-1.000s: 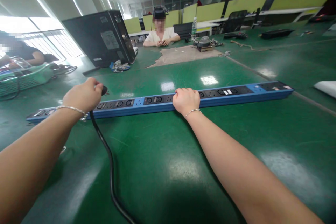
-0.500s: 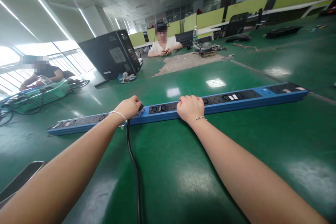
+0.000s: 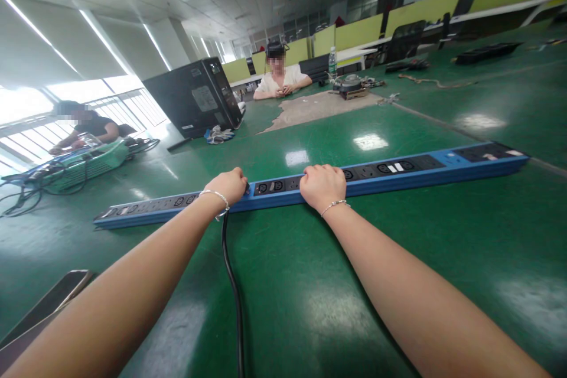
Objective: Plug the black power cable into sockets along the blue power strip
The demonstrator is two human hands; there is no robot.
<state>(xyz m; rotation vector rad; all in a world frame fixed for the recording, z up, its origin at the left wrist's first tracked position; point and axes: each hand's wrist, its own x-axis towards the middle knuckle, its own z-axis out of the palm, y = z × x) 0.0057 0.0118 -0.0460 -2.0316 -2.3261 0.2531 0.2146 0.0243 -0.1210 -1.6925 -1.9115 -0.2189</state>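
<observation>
A long blue power strip (image 3: 283, 199) with black socket panels lies across the green table, slanting up to the right. My right hand (image 3: 324, 186) is closed over its middle, fingers wrapped over the far edge. Left of that, my left hand (image 3: 227, 186) pinches a black plug (image 3: 247, 188) at the strip's face. Most of the plug is hidden by my fingers, and I cannot tell how far it sits in a socket. From under this hand a black power cord (image 3: 234, 283) runs down toward the near edge of the view.
A black computer case (image 3: 190, 100) stands at the far left, with gloves (image 3: 219, 135) beside it. A green basket (image 3: 88, 165) with cables sits further left. A phone-like slab (image 3: 48, 301) lies near left. Two people sit across the table, near a bottle (image 3: 332, 62).
The view has shifted slightly, moving the scene a little to the right. The plug in my left hand appears lower against the strip. My right hand keeps its grip.
</observation>
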